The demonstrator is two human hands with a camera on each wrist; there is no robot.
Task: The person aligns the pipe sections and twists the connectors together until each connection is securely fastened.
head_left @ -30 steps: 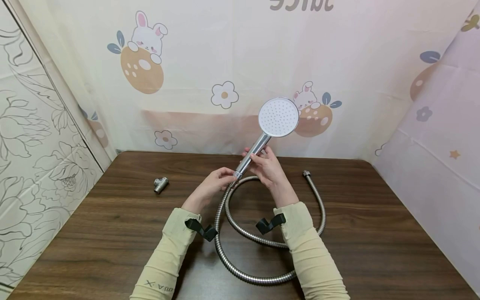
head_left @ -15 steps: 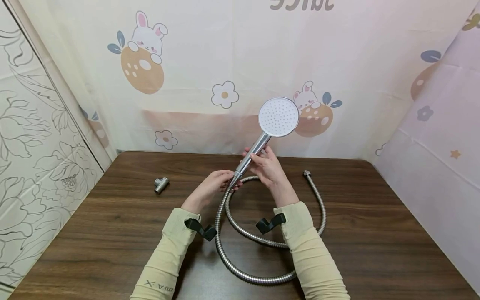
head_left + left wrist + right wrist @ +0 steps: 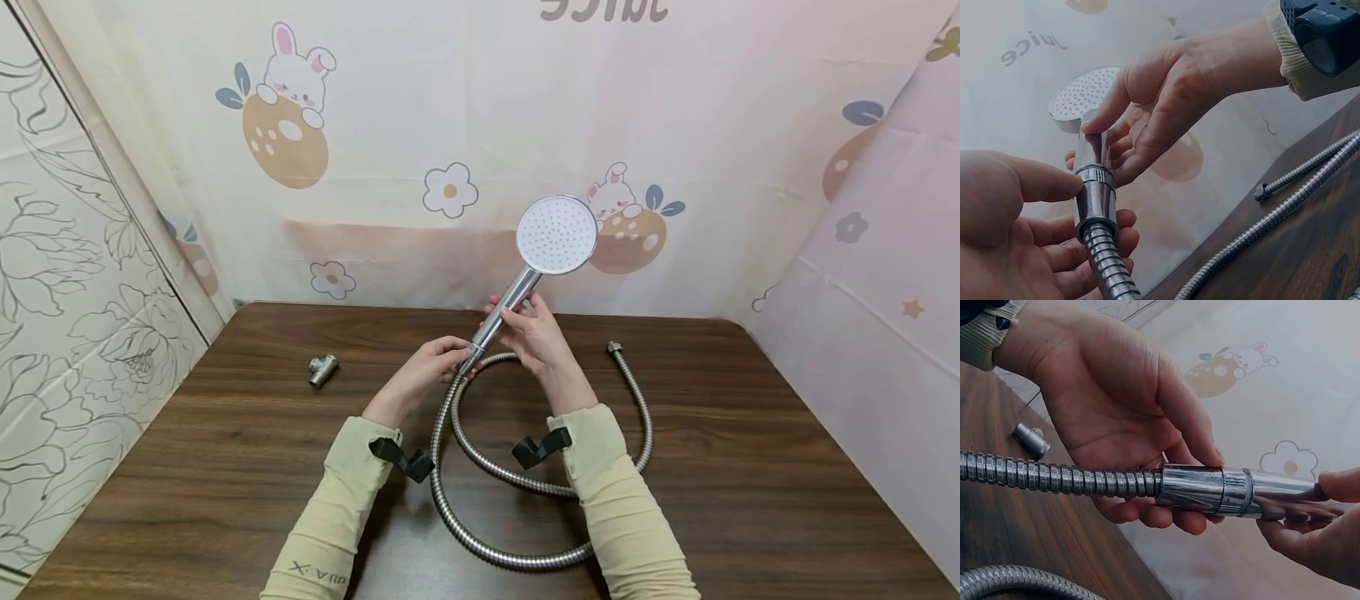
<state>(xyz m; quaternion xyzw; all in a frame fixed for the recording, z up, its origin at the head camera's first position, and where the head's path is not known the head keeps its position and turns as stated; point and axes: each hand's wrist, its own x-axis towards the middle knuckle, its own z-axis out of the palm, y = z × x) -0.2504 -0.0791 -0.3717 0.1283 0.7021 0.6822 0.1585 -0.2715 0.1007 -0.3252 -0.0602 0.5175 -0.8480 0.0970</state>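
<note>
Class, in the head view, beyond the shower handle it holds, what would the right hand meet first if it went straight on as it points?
Past the shiny silver cylindrical shower handle it holds, the right hand would probably meet the cream rabbit-printed backdrop first, though depth is hard to judge.

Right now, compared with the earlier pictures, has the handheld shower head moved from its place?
No. In the head view, the handheld shower head shows no visible shift in any direction against the printed rabbit on the backdrop behind.
</note>
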